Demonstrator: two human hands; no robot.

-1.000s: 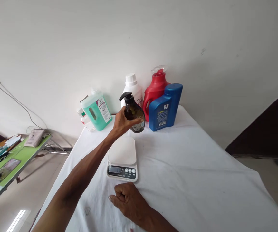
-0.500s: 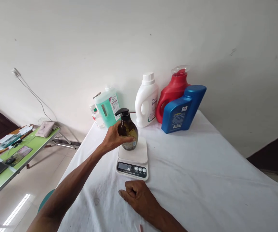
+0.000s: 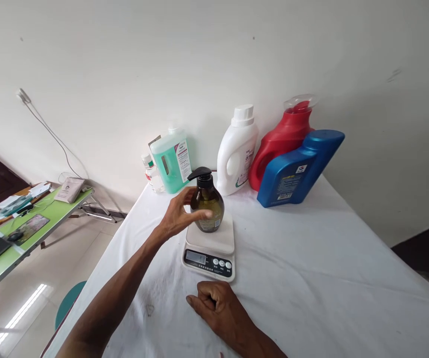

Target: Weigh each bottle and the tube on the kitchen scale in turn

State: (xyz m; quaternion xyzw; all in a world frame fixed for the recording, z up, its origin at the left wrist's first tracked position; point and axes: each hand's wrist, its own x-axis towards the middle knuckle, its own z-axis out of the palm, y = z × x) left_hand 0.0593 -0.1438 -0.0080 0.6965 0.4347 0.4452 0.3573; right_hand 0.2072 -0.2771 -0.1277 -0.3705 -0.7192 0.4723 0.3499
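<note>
4 jugs, green (image 3: 170, 160), white (image 3: 237, 151), red (image 3: 282, 141), blue (image 3: 296, 170), line the wall.

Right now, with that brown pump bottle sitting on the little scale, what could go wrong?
The left hand is open right beside the brown pump bottle; a brush of the fingers could tip it or skew the reading on the scale. The bottle stands toward the platform's back edge, so a nudge might slide it off. The right hand rests curled on the white cloth near the scale; tugging the cloth could shift everything.
</note>
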